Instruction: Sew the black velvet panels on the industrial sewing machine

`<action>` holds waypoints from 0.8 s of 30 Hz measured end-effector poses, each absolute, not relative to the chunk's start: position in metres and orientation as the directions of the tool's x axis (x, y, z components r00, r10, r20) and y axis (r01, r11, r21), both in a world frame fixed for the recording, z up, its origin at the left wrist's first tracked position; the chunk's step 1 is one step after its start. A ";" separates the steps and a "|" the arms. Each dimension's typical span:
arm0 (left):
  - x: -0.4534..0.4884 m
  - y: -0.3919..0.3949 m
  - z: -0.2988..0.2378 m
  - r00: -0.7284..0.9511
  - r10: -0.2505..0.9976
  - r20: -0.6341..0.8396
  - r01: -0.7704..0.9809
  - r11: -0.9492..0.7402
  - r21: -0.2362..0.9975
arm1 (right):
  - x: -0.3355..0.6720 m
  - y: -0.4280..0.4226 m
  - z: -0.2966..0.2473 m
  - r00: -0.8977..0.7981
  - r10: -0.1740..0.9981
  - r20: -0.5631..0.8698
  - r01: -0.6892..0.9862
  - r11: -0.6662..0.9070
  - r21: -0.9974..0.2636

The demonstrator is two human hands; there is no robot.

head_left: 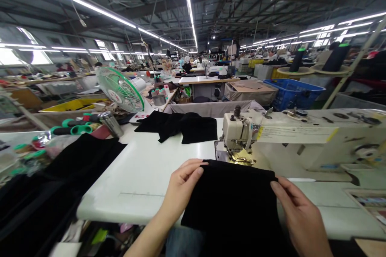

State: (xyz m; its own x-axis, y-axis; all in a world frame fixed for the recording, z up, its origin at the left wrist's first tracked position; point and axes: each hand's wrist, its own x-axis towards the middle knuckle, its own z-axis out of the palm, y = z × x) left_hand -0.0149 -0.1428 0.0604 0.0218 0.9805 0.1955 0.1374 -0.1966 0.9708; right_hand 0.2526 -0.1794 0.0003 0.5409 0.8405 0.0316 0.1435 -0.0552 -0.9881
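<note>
A piece of black fabric (232, 200) lies on the white table (144, 172) in front of the presser foot of a cream sewing machine (301, 136). My left hand (182, 186) pinches the fabric's upper left corner with fingers closed on it. At the fabric's right edge, my right hand (298, 213) grips the cloth with thumb on top. The far edge of the fabric sits just short of the needle area (241, 158).
More black fabric pieces (181, 126) lie farther back on the table, and a black pile (60, 184) hangs at the left. A green-rimmed fan (120, 90), a metal cup (111, 123), thread cones (72, 128) and a blue crate (294, 92) stand around. Other workstations fill the hall behind.
</note>
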 end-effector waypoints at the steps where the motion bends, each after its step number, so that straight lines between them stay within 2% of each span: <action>1: -0.014 -0.144 0.060 -0.019 0.985 0.169 0.092 -0.167 0.982 | 0.252 -0.179 0.000 0.543 0.839 0.011 0.109 -0.058 -0.992; 5: -0.010 -0.146 0.059 -0.124 0.990 0.074 -0.110 -0.088 0.990 | 0.249 -0.179 0.002 0.536 0.841 -0.076 -0.143 0.002 -0.990; 8: -0.009 -0.147 0.059 -0.148 0.987 0.061 -0.177 -0.087 0.980 | 0.245 -0.179 0.009 0.539 0.826 -0.162 -0.282 -0.005 -0.960; 14: -0.009 -0.150 0.061 -0.187 0.982 0.000 -0.243 -0.046 0.969 | 0.245 -0.184 0.020 0.526 0.839 -0.140 -0.256 0.000 -0.967; 24: -0.009 -0.148 0.063 -0.262 0.964 0.038 -0.217 -0.097 0.971 | 0.248 -0.182 0.015 0.563 0.818 -0.116 -0.244 0.030 -0.969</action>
